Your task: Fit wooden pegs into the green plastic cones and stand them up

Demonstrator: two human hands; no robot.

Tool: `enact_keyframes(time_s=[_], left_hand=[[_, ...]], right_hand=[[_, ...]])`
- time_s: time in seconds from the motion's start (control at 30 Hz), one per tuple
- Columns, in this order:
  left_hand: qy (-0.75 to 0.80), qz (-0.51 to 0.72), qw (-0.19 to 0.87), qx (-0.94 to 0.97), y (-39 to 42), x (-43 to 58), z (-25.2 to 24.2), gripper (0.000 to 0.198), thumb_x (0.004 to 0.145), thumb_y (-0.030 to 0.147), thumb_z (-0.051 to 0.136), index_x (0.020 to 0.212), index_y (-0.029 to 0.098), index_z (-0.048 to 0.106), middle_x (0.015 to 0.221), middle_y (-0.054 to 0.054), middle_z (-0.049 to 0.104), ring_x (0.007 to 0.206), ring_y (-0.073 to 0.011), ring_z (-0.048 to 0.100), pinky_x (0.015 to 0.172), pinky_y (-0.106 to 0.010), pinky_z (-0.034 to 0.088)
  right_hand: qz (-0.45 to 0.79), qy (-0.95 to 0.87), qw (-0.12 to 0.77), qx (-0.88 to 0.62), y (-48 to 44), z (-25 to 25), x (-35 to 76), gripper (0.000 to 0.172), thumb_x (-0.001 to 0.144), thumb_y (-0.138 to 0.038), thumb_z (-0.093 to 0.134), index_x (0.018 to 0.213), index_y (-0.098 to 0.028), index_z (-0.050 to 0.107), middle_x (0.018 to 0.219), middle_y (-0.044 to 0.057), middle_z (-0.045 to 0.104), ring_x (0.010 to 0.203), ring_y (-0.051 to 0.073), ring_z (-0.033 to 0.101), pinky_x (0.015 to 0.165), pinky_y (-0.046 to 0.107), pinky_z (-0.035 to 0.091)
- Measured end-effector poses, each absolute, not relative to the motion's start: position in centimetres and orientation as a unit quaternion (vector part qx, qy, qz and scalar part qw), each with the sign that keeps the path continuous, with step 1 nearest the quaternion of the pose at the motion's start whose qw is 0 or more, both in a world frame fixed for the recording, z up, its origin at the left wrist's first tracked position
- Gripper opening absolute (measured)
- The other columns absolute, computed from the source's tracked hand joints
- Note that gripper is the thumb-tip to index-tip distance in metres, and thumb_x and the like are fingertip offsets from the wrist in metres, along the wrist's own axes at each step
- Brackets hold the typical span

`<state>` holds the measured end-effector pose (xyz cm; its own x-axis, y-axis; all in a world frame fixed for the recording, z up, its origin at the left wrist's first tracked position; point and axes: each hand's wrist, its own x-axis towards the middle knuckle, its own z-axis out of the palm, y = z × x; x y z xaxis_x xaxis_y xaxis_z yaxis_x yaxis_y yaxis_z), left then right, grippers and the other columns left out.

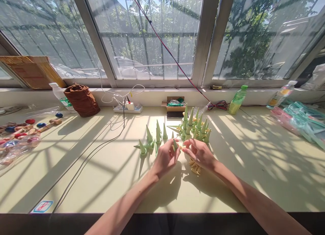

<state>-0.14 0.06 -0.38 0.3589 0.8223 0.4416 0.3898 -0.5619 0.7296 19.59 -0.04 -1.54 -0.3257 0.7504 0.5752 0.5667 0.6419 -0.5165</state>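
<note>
My left hand [166,157] is closed around a small green cone-shaped piece [175,144], its point upward. Close against it, the fingertips of my right hand [200,153] pinch a tiny yellow piece [181,148], mostly hidden by the fingers. Whether the two pieces touch, I cannot tell. Several loose green cones [143,149] stand or lie to the left of my hands. Behind my right hand is a dense cluster of green cones [191,118] with yellow bits among them. Below my right palm lies a small pile of yellow pieces [195,168].
An open small box [175,108] stands at the back, beside a power strip [128,108] with cables crossing the table. A brown drawstring bag [81,100] and wooden toys with balls [22,130] are left. A green bottle [238,99] and plastic strips [304,116] are right.
</note>
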Motion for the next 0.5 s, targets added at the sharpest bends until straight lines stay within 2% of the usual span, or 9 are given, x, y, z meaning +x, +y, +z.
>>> enact_keyframes(time_s=[0.1, 0.27, 0.37, 0.5], left_hand=[[0.392, 0.411, 0.263, 0.779, 0.06, -0.16, -0.28, 0.019, 0.089, 0.022, 0.052, 0.108, 0.017, 0.055, 0.079, -0.001, 0.062, 0.055, -0.0111, 0.053, 0.051, -0.024, 0.044], [0.38, 0.412, 0.255, 0.788, 0.1, -0.18, -0.43, 0.02, 0.087, 0.019, 0.052, 0.106, 0.016, 0.056, 0.073, 0.0, 0.059, 0.053, -0.0114, 0.053, 0.051, -0.025, 0.044], [0.374, 0.407, 0.246, 0.796, 0.14, -0.2, -0.55, 0.024, 0.084, 0.017, 0.053, 0.108, 0.015, 0.057, 0.066, 0.002, 0.056, 0.05, -0.0113, 0.051, 0.051, -0.025, 0.043], [0.366, 0.4, 0.245, 0.804, 0.14, -0.18, -0.62, 0.026, 0.082, 0.015, 0.054, 0.108, 0.014, 0.057, 0.073, -0.001, 0.061, 0.052, -0.0113, 0.052, 0.052, -0.025, 0.044]], right_hand=[[0.118, -0.808, 0.414, -0.401, -0.12, -1.54, 19.58, 0.013, 0.093, -0.03, 0.058, 0.102, -0.02, 0.061, 0.083, 0.003, 0.066, 0.055, 0.013, 0.054, 0.058, 0.028, 0.047], [0.114, -0.816, 0.401, -0.399, -0.06, -1.92, 19.53, 0.009, 0.094, -0.027, 0.055, 0.092, -0.022, 0.063, 0.074, 0.003, 0.063, 0.059, 0.016, 0.055, 0.059, 0.03, 0.048], [0.113, -0.821, 0.393, -0.399, -0.07, -1.98, 19.51, 0.016, 0.096, -0.028, 0.052, 0.086, -0.02, 0.062, 0.066, 0.002, 0.058, 0.056, 0.015, 0.051, 0.055, 0.029, 0.045], [0.121, -0.827, 0.378, -0.397, -0.02, -1.97, 19.54, 0.032, 0.1, -0.032, 0.046, 0.073, -0.019, 0.058, 0.058, -0.001, 0.051, 0.051, 0.012, 0.045, 0.052, 0.026, 0.038]])
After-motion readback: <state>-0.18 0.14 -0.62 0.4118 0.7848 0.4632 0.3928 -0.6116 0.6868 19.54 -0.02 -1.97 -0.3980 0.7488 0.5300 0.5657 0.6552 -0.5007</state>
